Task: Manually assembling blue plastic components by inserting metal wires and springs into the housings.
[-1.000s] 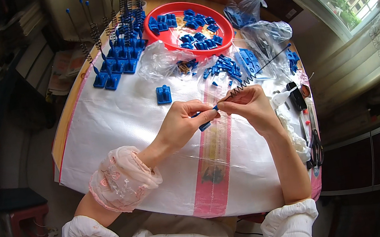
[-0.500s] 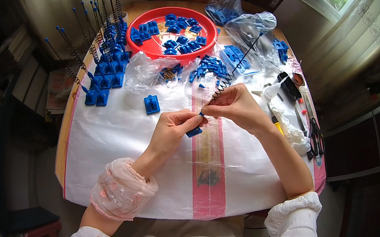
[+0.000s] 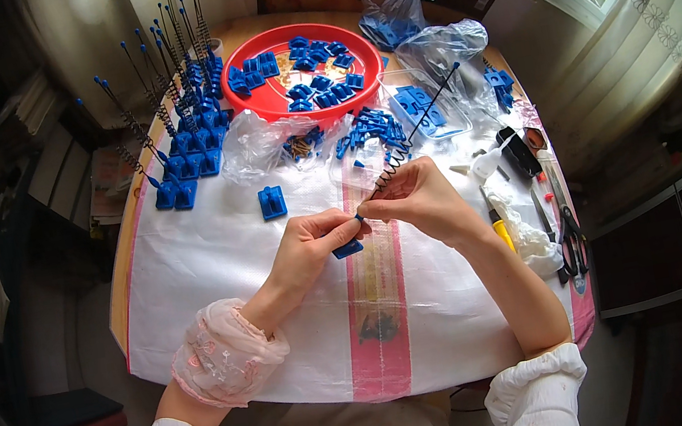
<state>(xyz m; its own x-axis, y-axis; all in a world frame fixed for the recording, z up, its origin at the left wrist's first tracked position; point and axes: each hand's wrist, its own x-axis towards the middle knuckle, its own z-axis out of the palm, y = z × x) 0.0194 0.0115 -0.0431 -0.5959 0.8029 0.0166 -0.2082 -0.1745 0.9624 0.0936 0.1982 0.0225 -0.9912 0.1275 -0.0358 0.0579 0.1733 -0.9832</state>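
Near the middle of the table, my left hand [image 3: 310,241] is closed on a blue plastic base [image 3: 348,249], which shows below its fingertips. My right hand [image 3: 413,203] pinches the lower end of a black coil spring rod [image 3: 392,170] with a blue ball tip, slanting up to the right. The fingertips of both hands meet where the spring's end joins the base; the joint is mostly hidden. One loose blue base [image 3: 272,202] lies flat to the left, beyond my left hand.
Finished-looking blue bases with upright springs [image 3: 191,152] stand in rows at the far left. A red round tray [image 3: 228,87] holds several blue bases. Small blue pieces [image 3: 372,129] lie piled before it. Plastic bags [image 3: 443,42], a clear box [image 3: 457,123] and black scissors [image 3: 572,237] line the right side.
Both hands keep their hold on the base and spring. The whole view has shifted slightly; the hands have barely moved against the table.
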